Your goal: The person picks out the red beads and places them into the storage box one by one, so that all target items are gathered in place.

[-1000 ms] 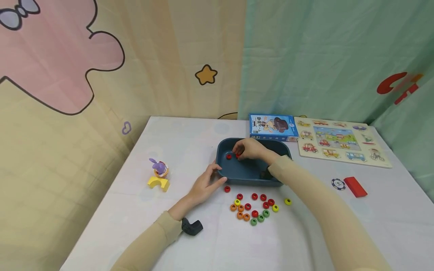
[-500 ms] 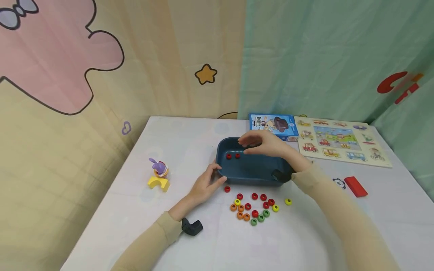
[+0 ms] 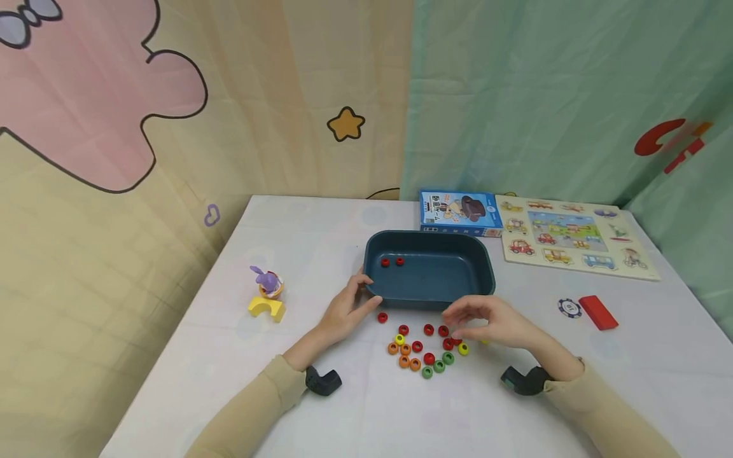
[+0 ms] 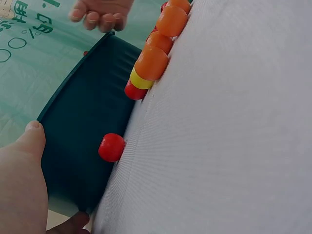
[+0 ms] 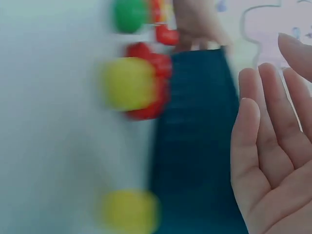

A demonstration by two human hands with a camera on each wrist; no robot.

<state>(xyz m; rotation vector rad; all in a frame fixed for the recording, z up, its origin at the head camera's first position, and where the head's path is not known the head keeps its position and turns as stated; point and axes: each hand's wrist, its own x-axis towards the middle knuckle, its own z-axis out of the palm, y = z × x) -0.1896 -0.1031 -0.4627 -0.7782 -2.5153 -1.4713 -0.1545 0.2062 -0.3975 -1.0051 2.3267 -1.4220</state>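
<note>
A dark teal tray [image 3: 429,300] stands mid-table with two red beads [image 3: 392,262] inside, near its left end. My left hand [image 3: 342,312] grips the tray's near left corner, thumb along the front wall and fingers at the left end. Loose beads in red, orange, yellow and green lie in front of the tray; a single red bead [image 4: 111,147] lies near my left thumb. My right hand [image 3: 492,321] is over the right side of these beads, fingers loosely bent. In the right wrist view its palm shows with nothing held.
Behind the tray lie a blue box [image 3: 460,213] and a picture puzzle board [image 3: 578,238]. A red block [image 3: 598,312] and a round chip [image 3: 569,308] are at the right. A purple figure [image 3: 268,283] and yellow arch block [image 3: 266,308] stand at the left.
My right hand has let go of a red bead in the tray, lifted out, and moved back toward me over the loose beads. My left hand has stayed on the tray.
</note>
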